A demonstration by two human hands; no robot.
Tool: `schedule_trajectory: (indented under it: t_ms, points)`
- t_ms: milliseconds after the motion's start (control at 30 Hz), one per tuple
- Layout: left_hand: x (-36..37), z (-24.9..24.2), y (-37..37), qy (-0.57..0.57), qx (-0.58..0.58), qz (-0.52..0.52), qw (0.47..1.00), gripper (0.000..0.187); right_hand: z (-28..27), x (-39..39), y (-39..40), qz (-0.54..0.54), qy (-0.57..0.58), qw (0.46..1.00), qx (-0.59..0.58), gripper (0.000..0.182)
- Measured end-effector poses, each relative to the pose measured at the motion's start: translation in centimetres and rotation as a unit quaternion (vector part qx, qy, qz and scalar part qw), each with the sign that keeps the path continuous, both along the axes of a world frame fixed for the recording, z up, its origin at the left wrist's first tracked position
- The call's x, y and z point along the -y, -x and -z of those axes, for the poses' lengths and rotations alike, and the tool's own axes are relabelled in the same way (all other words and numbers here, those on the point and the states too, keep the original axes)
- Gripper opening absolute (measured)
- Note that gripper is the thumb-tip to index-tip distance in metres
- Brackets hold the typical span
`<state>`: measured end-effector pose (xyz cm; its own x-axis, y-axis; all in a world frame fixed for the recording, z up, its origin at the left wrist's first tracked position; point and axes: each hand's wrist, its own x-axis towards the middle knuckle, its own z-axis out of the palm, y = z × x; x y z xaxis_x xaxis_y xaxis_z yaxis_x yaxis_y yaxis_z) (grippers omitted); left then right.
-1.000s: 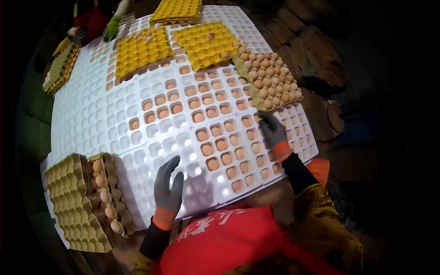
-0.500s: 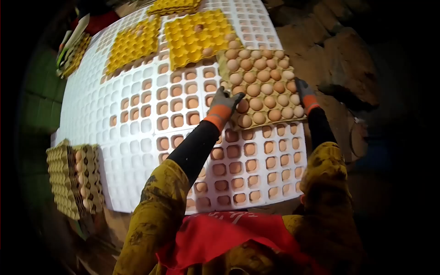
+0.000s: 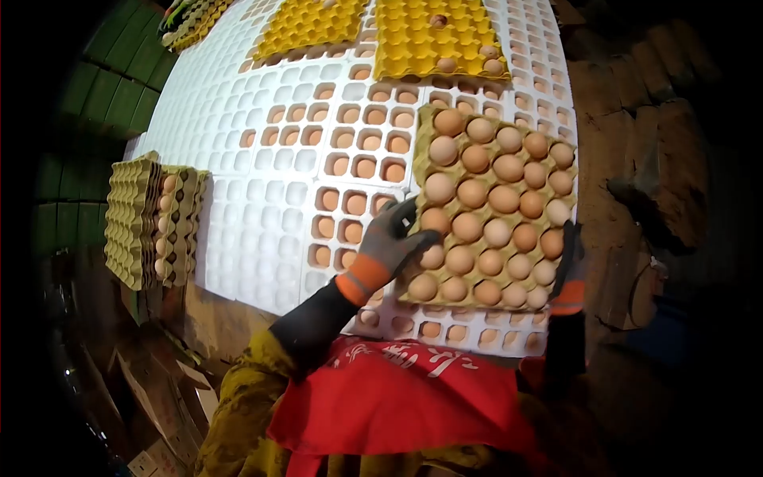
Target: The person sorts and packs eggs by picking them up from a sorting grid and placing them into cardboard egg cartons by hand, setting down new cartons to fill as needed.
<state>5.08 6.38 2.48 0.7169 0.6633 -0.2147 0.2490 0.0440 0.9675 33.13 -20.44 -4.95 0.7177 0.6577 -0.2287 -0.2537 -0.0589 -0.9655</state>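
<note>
A pulp egg tray (image 3: 424, 143) full of brown eggs (image 3: 503, 199) is held between my two gloved hands, above white foam egg trays. My left hand (image 3: 391, 245) grips its left edge, thumb over the rim by the eggs. On the opposite edge is my right hand (image 3: 569, 258), fingers along the side and partly hidden. The white foam trays (image 3: 230, 226) below have brown eggs in some of their pockets, while other pockets to the left hold none. The held tray covers part of the foam trays near my red apron (image 3: 405, 397).
Two yellow egg trays (image 3: 401, 48) with a few eggs lie at the far side. Pulp trays (image 3: 129, 230), some with eggs, stand on edge at the left. Another tray stack (image 3: 203, 24) sits top left, beside something green. Cardboard boxes (image 3: 171, 397) are on the floor, lower left.
My hands have brought the full egg tray nearer to my body, and it looks larger. The view has shifted, so the yellow trays sit higher in it.
</note>
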Motion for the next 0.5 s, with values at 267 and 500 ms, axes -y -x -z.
schedule_trajectory:
  t_ms: [267,500]
  points:
    - [-1.1,4.3,14.2,-0.005,-0.064,-0.034,0.997,0.053,3.2,-4.0,16.4,0.133,0.054,0.985,0.1,0.027]
    - [-1.6,0.3,19.9,-0.097,-0.036,-0.015,0.995,0.04,-8.9,-5.3,23.2,0.052,0.225,0.865,0.446,0.041]
